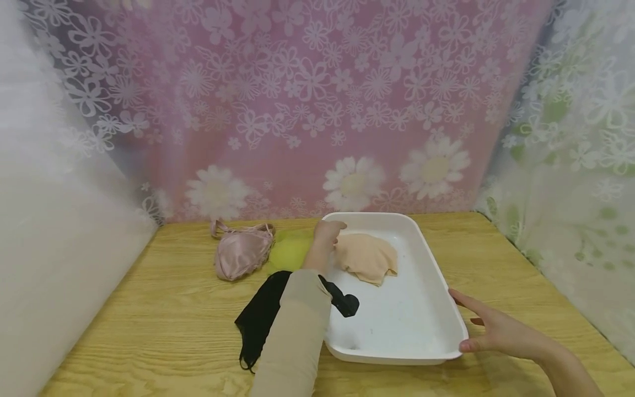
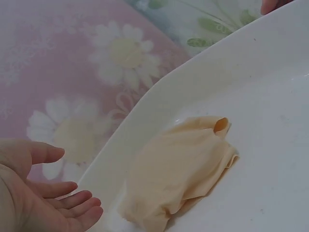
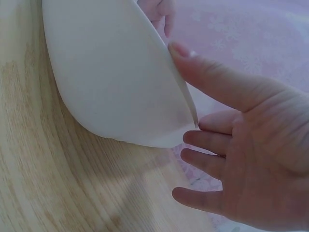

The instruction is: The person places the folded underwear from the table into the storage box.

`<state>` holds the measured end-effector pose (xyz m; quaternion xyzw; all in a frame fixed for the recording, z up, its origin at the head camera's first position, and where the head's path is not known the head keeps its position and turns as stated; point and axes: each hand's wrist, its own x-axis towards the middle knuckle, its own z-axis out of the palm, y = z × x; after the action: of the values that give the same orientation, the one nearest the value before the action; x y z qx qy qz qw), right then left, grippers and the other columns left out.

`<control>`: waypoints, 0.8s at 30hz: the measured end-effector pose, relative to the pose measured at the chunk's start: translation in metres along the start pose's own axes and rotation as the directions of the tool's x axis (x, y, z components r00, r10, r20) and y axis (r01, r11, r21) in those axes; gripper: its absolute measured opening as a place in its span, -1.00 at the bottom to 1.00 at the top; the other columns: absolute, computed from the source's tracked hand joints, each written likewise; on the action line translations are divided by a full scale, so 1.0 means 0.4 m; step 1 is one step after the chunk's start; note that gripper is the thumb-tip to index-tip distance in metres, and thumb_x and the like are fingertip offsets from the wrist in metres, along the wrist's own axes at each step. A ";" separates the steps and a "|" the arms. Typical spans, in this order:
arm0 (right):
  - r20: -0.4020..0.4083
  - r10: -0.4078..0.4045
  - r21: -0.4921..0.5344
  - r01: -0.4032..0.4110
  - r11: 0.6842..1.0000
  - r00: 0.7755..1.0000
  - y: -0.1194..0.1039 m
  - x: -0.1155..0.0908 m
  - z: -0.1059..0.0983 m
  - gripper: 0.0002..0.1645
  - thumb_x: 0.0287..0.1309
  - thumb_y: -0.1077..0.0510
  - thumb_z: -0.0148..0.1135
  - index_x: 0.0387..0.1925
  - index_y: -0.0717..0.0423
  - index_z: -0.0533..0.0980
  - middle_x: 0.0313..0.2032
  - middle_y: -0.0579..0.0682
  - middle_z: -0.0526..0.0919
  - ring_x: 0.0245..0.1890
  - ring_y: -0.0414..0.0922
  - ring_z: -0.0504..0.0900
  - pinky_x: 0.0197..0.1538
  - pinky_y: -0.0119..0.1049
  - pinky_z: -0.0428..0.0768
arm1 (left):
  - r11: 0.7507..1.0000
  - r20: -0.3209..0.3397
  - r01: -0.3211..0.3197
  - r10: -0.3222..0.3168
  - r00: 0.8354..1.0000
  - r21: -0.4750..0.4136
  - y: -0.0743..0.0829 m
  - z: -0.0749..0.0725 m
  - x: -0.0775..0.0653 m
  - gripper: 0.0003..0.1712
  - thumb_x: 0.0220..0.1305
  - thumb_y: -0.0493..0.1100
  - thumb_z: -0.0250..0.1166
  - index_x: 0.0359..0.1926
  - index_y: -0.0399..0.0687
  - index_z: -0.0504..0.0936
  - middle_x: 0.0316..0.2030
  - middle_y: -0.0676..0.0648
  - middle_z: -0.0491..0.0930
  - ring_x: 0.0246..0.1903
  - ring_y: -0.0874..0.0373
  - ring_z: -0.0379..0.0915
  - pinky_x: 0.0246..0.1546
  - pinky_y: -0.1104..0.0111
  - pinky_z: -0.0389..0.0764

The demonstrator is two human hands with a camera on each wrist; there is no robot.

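Tray, white, beige cloth inside; left hand loosely spread beside it, right hand, fingers apart, touching it.

Wears beige long sleeve on left side, plain, matte, softly creased, fairly loose. Ends in same-coloured cuff near the wrist, leaving left hand bare. On other side, shows bare right hand and bare right forearm to frame edge. Has slim, rounded-tip fingers; short thumbnail visible in right wrist view, plus fine palm creases.
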<state>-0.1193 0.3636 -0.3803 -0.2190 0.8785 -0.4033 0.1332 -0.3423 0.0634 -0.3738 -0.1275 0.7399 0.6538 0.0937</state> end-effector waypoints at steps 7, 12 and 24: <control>-0.007 0.008 -0.035 -0.008 0.999 1.000 0.005 0.003 0.003 0.08 0.04 0.25 0.31 0.39 0.37 -0.18 0.27 0.53 -0.03 0.07 0.57 0.18 -0.11 0.23 0.42 | 0.996 0.129 -0.019 0.029 0.991 -0.083 0.056 -0.102 -0.073 -0.41 0.28 -0.16 0.17 0.28 -0.27 0.29 0.17 -0.30 0.36 0.15 -0.15 0.30 0.13 0.11 0.35; -0.003 -0.002 -0.046 0.001 0.999 1.000 0.009 0.003 0.002 0.09 0.06 0.26 0.30 0.39 0.39 -0.22 0.26 0.55 -0.02 0.03 0.58 0.21 -0.15 0.27 0.41 | 0.991 0.163 -0.054 0.074 0.984 -0.124 0.017 -0.171 0.034 -0.43 0.23 -0.10 0.24 0.21 -0.25 0.38 0.04 -0.24 0.49 -0.02 -0.03 0.46 -0.05 0.22 0.50; 0.018 -0.013 -0.035 0.013 0.999 1.000 0.022 0.009 -0.004 0.07 0.09 0.30 0.27 0.38 0.39 -0.24 0.25 0.58 -0.04 0.08 0.60 0.12 -0.10 0.08 0.48 | 0.985 0.204 -0.043 0.077 0.976 -0.165 0.075 -0.366 -0.150 -0.45 0.42 -0.21 -0.03 0.35 -0.31 0.14 0.28 -0.29 0.23 0.25 -0.09 0.18 0.20 0.20 0.28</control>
<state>-0.1256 0.3678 -0.3862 -0.2306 0.8828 -0.3866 0.1346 -0.2904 -0.0742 -0.3083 -0.0426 0.6749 0.7231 0.1407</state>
